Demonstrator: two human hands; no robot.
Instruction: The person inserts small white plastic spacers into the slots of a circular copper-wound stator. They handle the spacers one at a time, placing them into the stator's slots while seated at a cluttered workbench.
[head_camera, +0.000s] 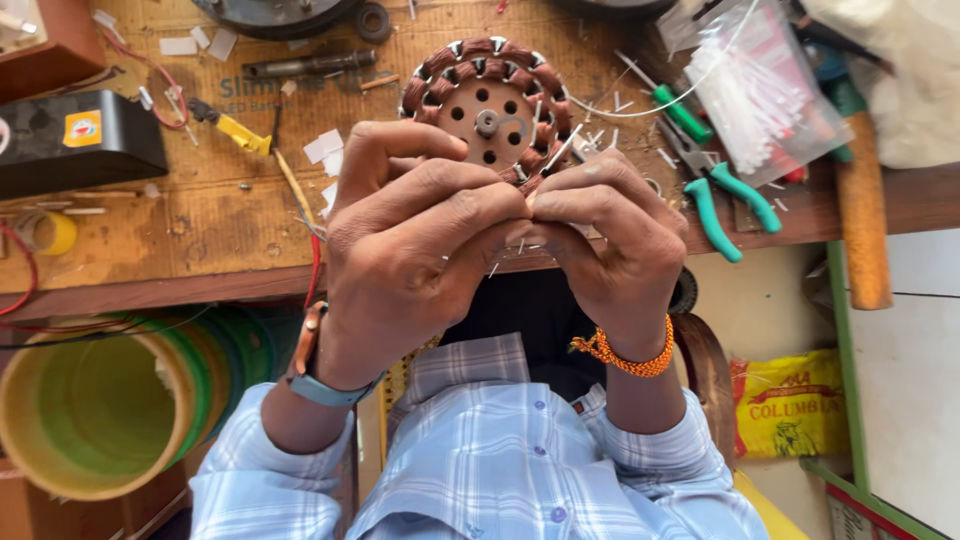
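A round motor stator (487, 103) wound with copper coils lies on the wooden bench, with white insulating slips between its coils. My left hand (415, 240) and my right hand (612, 230) meet fingertip to fingertip just in front of the stator's near edge. Both pinch something thin and pale between them, probably a wire end or sleeve; it is mostly hidden by the fingers. A watch band sits on my left wrist and an orange beaded band on my right.
Green-handled pliers (722, 196) and a green screwdriver (670, 105) lie right of the stator, next to a clear bag of white sleeves (762, 95). A wooden handle (865, 215) lies at right. A black box (75, 140) and a yellow-handled tool (240, 132) sit left. Yellow-green spool (100, 410) below.
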